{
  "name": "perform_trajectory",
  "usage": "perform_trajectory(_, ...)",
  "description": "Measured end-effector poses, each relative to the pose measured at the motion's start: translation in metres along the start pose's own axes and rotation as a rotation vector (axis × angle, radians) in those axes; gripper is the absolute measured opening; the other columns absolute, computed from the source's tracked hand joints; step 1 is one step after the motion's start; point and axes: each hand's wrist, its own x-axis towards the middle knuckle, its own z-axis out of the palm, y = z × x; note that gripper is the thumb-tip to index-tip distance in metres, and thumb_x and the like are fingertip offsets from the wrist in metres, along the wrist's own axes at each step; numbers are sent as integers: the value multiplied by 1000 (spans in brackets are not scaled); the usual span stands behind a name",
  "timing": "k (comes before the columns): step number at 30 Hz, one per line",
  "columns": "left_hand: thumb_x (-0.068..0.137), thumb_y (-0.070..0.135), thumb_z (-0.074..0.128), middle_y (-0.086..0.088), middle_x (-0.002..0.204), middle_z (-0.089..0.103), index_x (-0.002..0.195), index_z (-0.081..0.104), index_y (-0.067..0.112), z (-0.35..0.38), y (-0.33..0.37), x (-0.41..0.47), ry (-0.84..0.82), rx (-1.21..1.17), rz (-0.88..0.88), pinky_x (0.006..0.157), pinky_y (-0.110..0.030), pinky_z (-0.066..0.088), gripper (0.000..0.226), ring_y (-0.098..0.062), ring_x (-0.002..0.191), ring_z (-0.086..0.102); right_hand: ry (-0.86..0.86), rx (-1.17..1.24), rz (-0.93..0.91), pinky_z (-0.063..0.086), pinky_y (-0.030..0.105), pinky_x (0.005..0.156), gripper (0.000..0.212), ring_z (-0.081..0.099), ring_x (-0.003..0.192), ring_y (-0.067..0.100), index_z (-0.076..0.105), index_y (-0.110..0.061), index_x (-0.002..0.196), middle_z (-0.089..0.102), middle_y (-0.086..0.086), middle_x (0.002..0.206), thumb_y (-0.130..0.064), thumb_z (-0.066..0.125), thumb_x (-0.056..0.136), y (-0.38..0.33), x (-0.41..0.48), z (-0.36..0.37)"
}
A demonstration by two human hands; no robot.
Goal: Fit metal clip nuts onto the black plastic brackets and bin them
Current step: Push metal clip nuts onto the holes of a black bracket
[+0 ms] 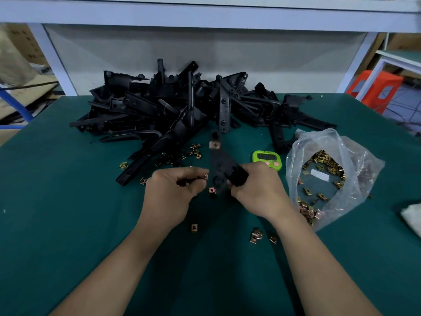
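A dark green matted counter (68,224) carries a lime-green digital timer with pink buttons (267,158), lying flat just left of a crumpled clear plastic bag (360,153). A white cloth-like lump (411,218) sits at the counter's right edge. Behind stands a pale grey metal shelf frame (53,58), with brown cardboard boxes (27,44) at the left and an orange plastic stool (376,87) at the right.

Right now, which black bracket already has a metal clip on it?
The bracket gripped by the right hand, apart from the pile. A clip nut sits on its far end; no piled bracket shows one.
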Motion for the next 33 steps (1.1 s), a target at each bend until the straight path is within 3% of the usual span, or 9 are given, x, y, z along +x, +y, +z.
perform_trajectory(2,88,4,76,17,87,78,82,78,54,1,0,1,-11,-115,-11,71,-9,52,50,0,83,73,25,-95,-32,43,28,49,11,60,61,17,68,-22,76,63,-6,62,-13,73,73,-2,-2,1)
perform_trajectory(5,89,-1,72,4,91,80,95,83,34,2,-1,4,-48,-265,-38,76,-15,55,38,-8,85,72,111,-205,-8,37,28,50,17,49,55,15,68,-26,81,55,-11,61,-12,70,71,-4,-4,-2)
perform_trajectory(8,87,-4,71,4,85,74,93,83,22,0,-3,5,-99,-384,-123,73,-17,52,29,-8,80,64,190,-339,-4,27,29,51,22,43,58,18,68,-28,84,46,-13,61,-9,67,74,-3,-5,-7)
perform_trajectory(14,73,14,75,6,73,60,86,81,19,-4,-1,4,-142,-478,-196,78,-25,46,15,-7,73,56,173,-342,19,35,30,63,25,47,70,25,69,-33,87,44,-13,64,-10,68,77,-4,-5,-5)
perform_trajectory(18,68,18,87,2,83,69,87,82,20,-5,1,4,-139,-488,-207,79,-24,51,20,-7,81,64,187,-303,40,34,29,61,20,46,65,24,69,-31,85,45,-13,62,-12,70,78,-2,-3,-4)
perform_trajectory(21,67,25,81,1,81,69,83,82,21,-5,3,3,-139,-506,-247,71,-20,52,16,-8,74,62,195,-290,39,34,29,61,19,46,65,24,65,-31,81,44,-12,62,-13,71,78,-1,-2,-3)
perform_trajectory(23,75,17,79,1,78,67,79,81,21,-5,5,3,-158,-494,-267,67,-19,52,6,-7,67,57,205,-282,41,33,29,60,22,47,65,25,61,-32,77,45,-12,61,-13,72,78,-2,-2,-3)
perform_trajectory(26,89,4,71,1,75,65,75,79,21,-5,4,3,-172,-461,-260,66,-19,51,23,-8,63,54,229,-284,41,31,30,57,20,49,65,25,62,-30,77,47,-12,61,-13,71,78,0,-1,-2)
perform_trajectory(33,87,2,75,5,73,70,80,83,22,-4,0,5,-131,-370,-282,63,-13,49,23,-2,63,59,225,-262,36,36,30,59,20,51,65,25,66,-30,78,49,-11,61,-10,71,79,-2,-1,-1)
